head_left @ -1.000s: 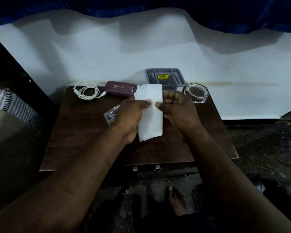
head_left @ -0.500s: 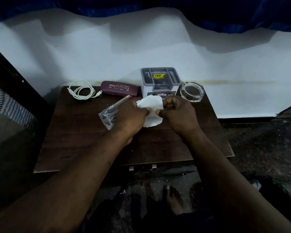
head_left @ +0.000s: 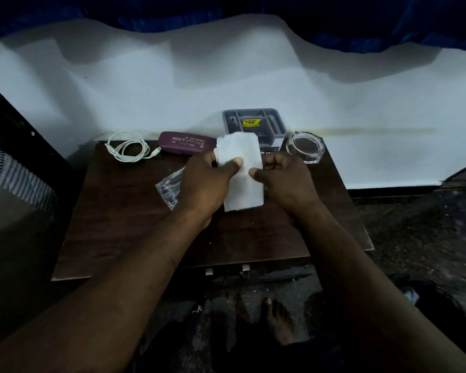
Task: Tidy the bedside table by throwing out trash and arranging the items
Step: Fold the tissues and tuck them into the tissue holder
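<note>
White paper sheet point(head_left: 244, 179), lightly creased, stands upright in the middle of the frame above the dark wooden table point(head_left: 119, 224), and we see it held between both hands. The left hand point(head_left: 203, 184) pinches its left edge, with the thumb pressed flat on the front face and the other fingers curled behind the sheet, out of our sight. The right hand point(head_left: 287, 181) pinches the right edge, thumb tip on the paper and fingers curled close together.

A clear plastic wrapper point(head_left: 167, 188) sticks out from under the left hand toward the left of the frame; we cannot tell whether that hand grips it or only covers it.

Along the table's far edge, from left to right in the frame, we find a coiled white cable point(head_left: 129, 150), a maroon glasses case point(head_left: 186, 142) with gold lettering, a grey organiser point(head_left: 253, 122) with compartments and a yellow sticker, partly hidden behind the sheet, and a glass ashtray point(head_left: 304, 146).

A striped cloth point(head_left: 16, 179) shows at the left edge of the frame. A bare foot point(head_left: 280, 324) rests on the dark floor at the bottom.
</note>
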Demonstrator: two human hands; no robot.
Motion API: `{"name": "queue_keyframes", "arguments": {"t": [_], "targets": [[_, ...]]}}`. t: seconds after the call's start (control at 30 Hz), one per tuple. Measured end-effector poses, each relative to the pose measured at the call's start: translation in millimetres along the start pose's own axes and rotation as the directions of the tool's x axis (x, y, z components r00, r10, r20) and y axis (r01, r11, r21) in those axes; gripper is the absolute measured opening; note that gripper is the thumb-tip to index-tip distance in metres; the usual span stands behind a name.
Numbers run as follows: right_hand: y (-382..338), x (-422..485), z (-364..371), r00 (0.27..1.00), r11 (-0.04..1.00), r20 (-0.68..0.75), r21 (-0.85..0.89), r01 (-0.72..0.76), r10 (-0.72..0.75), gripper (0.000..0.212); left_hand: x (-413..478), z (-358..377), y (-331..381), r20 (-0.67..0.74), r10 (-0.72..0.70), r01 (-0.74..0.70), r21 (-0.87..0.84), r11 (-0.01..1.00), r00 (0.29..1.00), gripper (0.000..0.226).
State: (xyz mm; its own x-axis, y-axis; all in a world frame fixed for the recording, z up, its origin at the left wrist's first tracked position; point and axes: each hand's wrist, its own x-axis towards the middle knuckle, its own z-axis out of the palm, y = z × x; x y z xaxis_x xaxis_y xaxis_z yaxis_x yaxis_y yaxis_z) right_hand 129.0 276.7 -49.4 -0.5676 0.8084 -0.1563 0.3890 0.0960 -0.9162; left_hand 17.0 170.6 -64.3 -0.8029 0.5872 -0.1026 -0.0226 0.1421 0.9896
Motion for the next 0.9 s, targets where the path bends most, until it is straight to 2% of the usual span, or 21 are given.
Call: {"name": "queue_keyframes", "arguments": {"t": [0.13, 0.3, 0.4, 0.5, 0.57, 0.63, 0.7, 0.8, 0.9], "targets": [[-3, 2, 0, 1.000, 0.979, 0.007, 0.200, -0.028, 0.027, 0.005, 3, -4, -3, 0.066, -0.027, 0.031, -0.058, 0.998, 0.997, 0.015], [0, 2, 3, 0.996, 0.972, -0.085, 0.233, -0.011, 0.032, 0.009, -1, -2, -2, 0.150, -0.036, 0.057, -0.136, 0.989, 0.988, 0.030], [-1, 2, 4, 0.996, 0.969, -0.081, 0.246, -0.024, 0.045, 0.011, -2, 1, -1, 0.093, -0.012, 0.027, -0.162, 0.986, 0.996, 0.024], [-2, 1, 4, 0.991, 0.945, 0.091, 0.302, -0.122, 0.099, 0.012, 0, -1, 3, -0.034, 0.047, -0.050, -0.075, 0.996, 0.998, 0.019], [-2, 1, 4, 0.982, 0.948, 0.151, 0.280, -0.149, 0.109, 0.018, 1, -3, 4, -0.044, 0.054, -0.056, -0.044, 0.997, 0.998, 0.014], [-1, 1, 4, 0.993, 0.965, 0.091, 0.244, -0.091, 0.071, 0.020, 1, -4, 4, 0.028, 0.038, -0.037, -0.025, 0.999, 0.999, 0.009], [-2, 2, 5, 1.000, 0.988, -0.008, 0.155, -0.022, 0.024, 0.019, -2, -4, 2, 0.066, 0.033, -0.037, 0.064, 0.997, 0.997, 0.020], [-2, 3, 8, 0.995, 0.999, -0.083, -0.018, 0.047, -0.048, 0.019, -6, -3, -2, 0.036, 0.071, -0.076, 0.196, 0.978, 0.997, 0.035], [-5, 3, 16, 0.989, 0.988, -0.108, -0.130, 0.082, -0.096, 0.017, -7, -6, -4, -0.026, 0.095, -0.086, 0.256, 0.963, 0.995, 0.034]]}}
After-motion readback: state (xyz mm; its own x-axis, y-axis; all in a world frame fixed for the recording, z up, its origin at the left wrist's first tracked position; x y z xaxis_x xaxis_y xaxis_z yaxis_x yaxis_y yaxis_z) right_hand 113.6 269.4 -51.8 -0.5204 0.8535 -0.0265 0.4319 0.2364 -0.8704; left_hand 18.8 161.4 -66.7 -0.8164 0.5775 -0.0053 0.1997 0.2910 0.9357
